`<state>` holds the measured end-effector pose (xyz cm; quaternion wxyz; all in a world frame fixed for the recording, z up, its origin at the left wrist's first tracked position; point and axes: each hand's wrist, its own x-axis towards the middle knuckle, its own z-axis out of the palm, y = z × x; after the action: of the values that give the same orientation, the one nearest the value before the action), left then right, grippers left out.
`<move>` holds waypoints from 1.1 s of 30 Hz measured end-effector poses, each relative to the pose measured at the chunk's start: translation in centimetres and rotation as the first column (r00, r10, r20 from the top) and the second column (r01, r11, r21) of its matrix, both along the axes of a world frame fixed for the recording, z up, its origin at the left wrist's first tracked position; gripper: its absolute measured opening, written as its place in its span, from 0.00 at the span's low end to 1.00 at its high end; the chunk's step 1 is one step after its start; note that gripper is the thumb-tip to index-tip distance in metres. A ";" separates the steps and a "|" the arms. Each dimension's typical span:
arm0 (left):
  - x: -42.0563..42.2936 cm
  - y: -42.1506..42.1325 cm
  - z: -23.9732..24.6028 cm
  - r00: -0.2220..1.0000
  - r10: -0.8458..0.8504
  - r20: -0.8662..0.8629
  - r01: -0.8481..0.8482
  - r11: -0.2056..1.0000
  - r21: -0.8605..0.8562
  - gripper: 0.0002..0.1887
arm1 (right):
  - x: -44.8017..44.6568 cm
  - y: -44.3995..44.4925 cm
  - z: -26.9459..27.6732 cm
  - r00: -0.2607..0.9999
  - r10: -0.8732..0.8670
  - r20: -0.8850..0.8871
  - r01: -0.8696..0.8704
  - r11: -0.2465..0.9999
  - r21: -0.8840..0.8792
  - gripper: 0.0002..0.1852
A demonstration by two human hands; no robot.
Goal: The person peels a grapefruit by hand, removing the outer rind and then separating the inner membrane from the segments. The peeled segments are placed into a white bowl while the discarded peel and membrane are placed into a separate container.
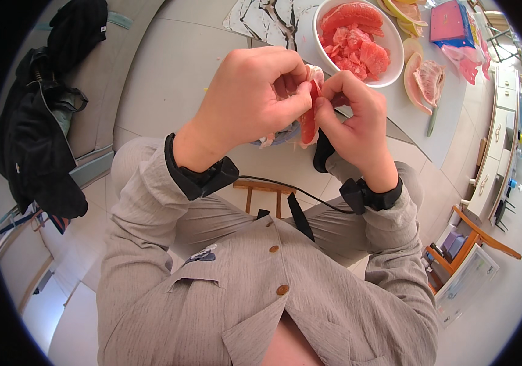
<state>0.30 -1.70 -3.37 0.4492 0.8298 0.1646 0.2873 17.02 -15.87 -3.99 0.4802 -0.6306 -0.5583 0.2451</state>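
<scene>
My left hand [256, 94] and my right hand [354, 119] meet in front of me, fingertips pinching a red pomelo segment [307, 124] between them. Pale membrane shows at the segment's top and lower end. Just beyond my right hand stands a white bowl [397, 55] with peeled red pomelo flesh [352, 45] in it. Below the segment, a bluish container [286, 136] with scraps is mostly hidden by my left hand. Right of the bowl lie a thick piece of rind [412, 84] and a pomelo piece in its membrane [429, 82].
The low table [444, 123] carries a knife with a green handle [432, 122], yellow peels [405, 13] and a pink and blue package [452, 23]. A sofa [105, 78] with dark clothes [37, 123] stands at left. Below my hands is a wooden stool [265, 185]; a cable links my wrist straps.
</scene>
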 end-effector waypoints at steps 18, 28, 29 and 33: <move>-0.1 -0.8 0.2 0.991 0.133 -0.012 -0.133 0.985 -0.111 0.06 | 0.2 0.0 -0.7 0.948 0.026 -0.316 -0.050 0.996 -0.067 0.04; 0.1 -0.8 0.1 0.999 0.039 0.020 -0.026 0.902 -0.432 0.07 | 0.5 0.6 -0.8 0.954 0.092 -0.286 -0.077 0.995 0.065 0.04; 0.1 -1.0 0.0 0.999 0.041 0.029 -0.023 0.896 -0.444 0.06 | 0.1 0.5 -0.8 0.959 0.057 -0.277 -0.039 0.997 0.072 0.04; 0.4 -1.3 -0.3 0.997 0.069 0.039 -0.053 0.947 -0.317 0.06 | -0.8 0.3 -0.8 0.885 0.048 -0.464 -0.024 0.998 0.058 0.05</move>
<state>0.67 -3.02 -3.68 0.5709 0.7345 0.2230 0.2914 16.26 -15.55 -4.79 0.6112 -0.5307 -0.4445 0.3836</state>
